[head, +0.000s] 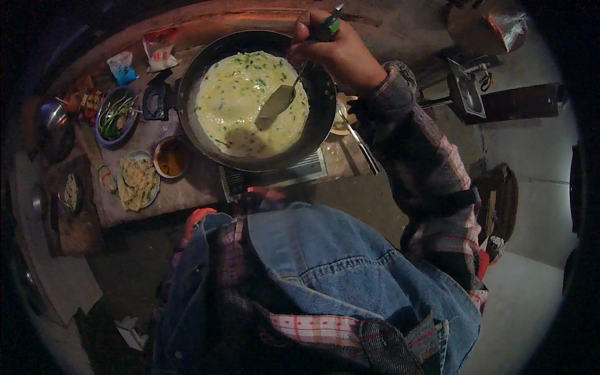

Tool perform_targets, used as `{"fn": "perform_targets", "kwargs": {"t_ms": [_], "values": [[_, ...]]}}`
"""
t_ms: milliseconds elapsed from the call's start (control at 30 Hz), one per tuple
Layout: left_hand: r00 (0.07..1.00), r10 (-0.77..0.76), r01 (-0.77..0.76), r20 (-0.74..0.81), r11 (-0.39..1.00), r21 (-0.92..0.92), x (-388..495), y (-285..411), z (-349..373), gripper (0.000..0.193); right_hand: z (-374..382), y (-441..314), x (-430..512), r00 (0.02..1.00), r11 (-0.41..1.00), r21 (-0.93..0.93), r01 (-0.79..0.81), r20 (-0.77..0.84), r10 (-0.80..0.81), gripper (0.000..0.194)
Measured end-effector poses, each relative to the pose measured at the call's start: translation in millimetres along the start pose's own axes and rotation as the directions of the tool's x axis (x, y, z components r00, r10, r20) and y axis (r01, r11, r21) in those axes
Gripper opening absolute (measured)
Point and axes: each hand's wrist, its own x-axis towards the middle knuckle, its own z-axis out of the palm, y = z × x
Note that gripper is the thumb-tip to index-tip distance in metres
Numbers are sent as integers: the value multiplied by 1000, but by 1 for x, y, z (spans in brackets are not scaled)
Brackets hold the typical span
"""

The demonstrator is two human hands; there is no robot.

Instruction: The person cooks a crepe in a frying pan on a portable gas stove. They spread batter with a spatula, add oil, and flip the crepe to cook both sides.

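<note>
My right hand [344, 51] grips the dark, green-marked handle of a metal spatula [277, 104] above a large black frying pan [187, 101]. The spatula's blade lies over a pale yellow pancake [229, 101] flecked with chopped green onion; whether it touches is hard to tell. Wet, shiny patches show on the pancake's surface. Beneath the pan sits a flat cooker [300, 166] with a striped front edge. I cannot make out my left hand; the denim vest [323, 243] fills the lower view.
Left of the pan are a bowl of brown liquid [171, 158], a plate of folded flatbreads [138, 180] and a purple basin of green onions [115, 117]. Seasoning bags [159, 51] stand behind. Right of the pan lies a metal utensil [361, 140]. A dustpan [468, 93] is farther right.
</note>
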Motion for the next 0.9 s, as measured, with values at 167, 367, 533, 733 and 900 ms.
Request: {"fn": "perform_targets", "kwargs": {"t_ms": [167, 367, 533, 733, 900], "values": [[997, -74, 74, -4, 997, 11, -4, -5, -2, 39, 6, 11, -12, 998, 992, 120, -29, -48, 35, 19], [993, -118, 118, -7, 990, 81, 0, -10, -6, 37, -4, -8, -38, 982, 980, 92, -179, -40, 183, 16], [986, -165, 168, -33, 981, 94, 1, -17, -8, 34, -15, -32, -35, 986, 983, -86, -165, -15, 164, 16], [981, -189, 191, -31, 979, 74, -11, -38, -11, 35, 0, -26, -15, 999, 976, -219, 8, 50, 4, 18], [992, -124, 125, -18, 987, 105, -23, -41, -18, 36, 16, 5, -11, 993, 965, -237, 111, -11, -117, 17]]}}
